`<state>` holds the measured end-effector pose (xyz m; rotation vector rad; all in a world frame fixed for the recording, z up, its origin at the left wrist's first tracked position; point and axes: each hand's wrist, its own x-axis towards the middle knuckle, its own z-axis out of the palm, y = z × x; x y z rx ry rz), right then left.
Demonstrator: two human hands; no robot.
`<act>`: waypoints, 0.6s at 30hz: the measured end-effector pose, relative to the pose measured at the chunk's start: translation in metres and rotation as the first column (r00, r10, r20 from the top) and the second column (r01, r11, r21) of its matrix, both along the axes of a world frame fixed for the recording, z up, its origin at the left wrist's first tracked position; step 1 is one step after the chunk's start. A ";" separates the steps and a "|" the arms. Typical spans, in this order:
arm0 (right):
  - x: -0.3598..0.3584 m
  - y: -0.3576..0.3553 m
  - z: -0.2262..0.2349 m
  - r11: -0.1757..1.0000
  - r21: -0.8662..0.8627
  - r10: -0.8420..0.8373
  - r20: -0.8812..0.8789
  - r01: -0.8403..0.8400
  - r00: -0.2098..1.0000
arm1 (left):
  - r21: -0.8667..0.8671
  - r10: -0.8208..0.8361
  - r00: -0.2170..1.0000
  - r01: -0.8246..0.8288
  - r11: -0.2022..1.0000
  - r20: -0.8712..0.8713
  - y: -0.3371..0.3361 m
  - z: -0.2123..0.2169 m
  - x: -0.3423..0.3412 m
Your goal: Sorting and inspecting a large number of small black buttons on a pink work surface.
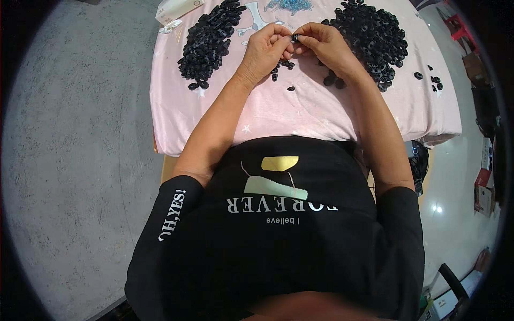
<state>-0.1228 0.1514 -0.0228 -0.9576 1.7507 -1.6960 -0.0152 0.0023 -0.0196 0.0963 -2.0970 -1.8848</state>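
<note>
My left hand and my right hand meet fingertip to fingertip over the far half of the table. Between them they pinch a small round black part, mostly hidden by the fingers. A few loose black pieces lie on the cloth just below the hands. To the left of my left hand spreads a long heap of ridged black parts. A larger heap of round black parts, some showing holes, lies to the right, partly behind my right hand.
A pink cloth with white stars covers the table. At the far edge lies a small pile of clear blue pieces, and a white box stands far left. Several stray black parts lie at the right. Boxes stand on the floor.
</note>
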 end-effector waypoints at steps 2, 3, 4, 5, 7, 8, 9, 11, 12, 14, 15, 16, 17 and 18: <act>0.000 0.000 0.000 1.000 -0.005 -0.001 0.004 0.001 1.000 | 0.002 -0.001 1.000 0.001 1.000 0.000 0.000 0.000 0.000; 0.000 0.000 0.000 1.000 -0.006 0.004 0.006 -0.004 1.000 | 0.006 -0.001 1.000 0.001 1.000 0.012 0.001 0.001 0.000; 0.000 0.000 0.000 1.000 -0.007 0.009 0.008 -0.009 1.000 | 0.010 -0.001 1.000 0.000 1.000 0.024 0.001 0.002 0.000; 0.000 0.000 0.001 1.000 -0.008 0.009 0.008 -0.009 1.000 | 0.010 -0.001 1.000 0.001 1.000 0.024 0.001 0.002 0.000; 0.002 0.001 0.002 1.000 -0.005 -0.011 0.031 0.011 0.999 | 0.012 -0.006 1.000 0.005 1.000 0.030 0.001 0.002 0.001; 0.001 0.001 0.001 1.000 -0.005 -0.011 0.031 0.011 0.999 | 0.012 -0.006 1.000 0.005 1.000 0.030 0.001 0.002 0.000; 0.001 0.001 0.001 1.000 0.001 -0.010 0.015 0.010 1.000 | 0.017 -0.008 1.000 0.008 1.000 0.029 0.001 0.002 0.000; 0.000 0.001 0.001 1.000 0.007 -0.009 -0.001 0.009 1.000 | 0.022 -0.011 1.000 0.010 1.000 0.028 0.001 0.002 0.000; 0.001 0.000 0.002 1.000 -0.009 -0.015 0.011 0.015 1.000 | 0.019 -0.013 1.000 0.012 1.000 0.028 0.000 0.001 0.000; 0.002 0.000 0.004 0.999 -0.025 -0.020 0.023 0.020 1.000 | 0.015 -0.015 0.999 0.014 1.000 0.028 -0.001 0.001 0.000; 0.003 0.001 0.005 1.000 -0.018 -0.024 0.017 0.025 1.000 | 0.013 -0.014 0.999 0.014 1.000 0.032 0.000 0.001 0.000; 0.004 0.001 0.005 1.000 -0.011 -0.029 0.010 0.029 1.000 | 0.011 -0.013 0.999 0.013 1.000 0.036 0.000 0.001 0.000; 0.004 0.001 0.005 1.000 -0.010 -0.028 0.010 0.028 1.000 | 0.012 -0.013 0.999 0.012 1.000 0.036 0.000 0.001 0.000; 0.003 0.001 0.004 0.999 -0.017 -0.027 0.012 0.027 1.000 | 0.013 -0.018 0.999 0.018 1.000 0.038 0.000 0.001 0.000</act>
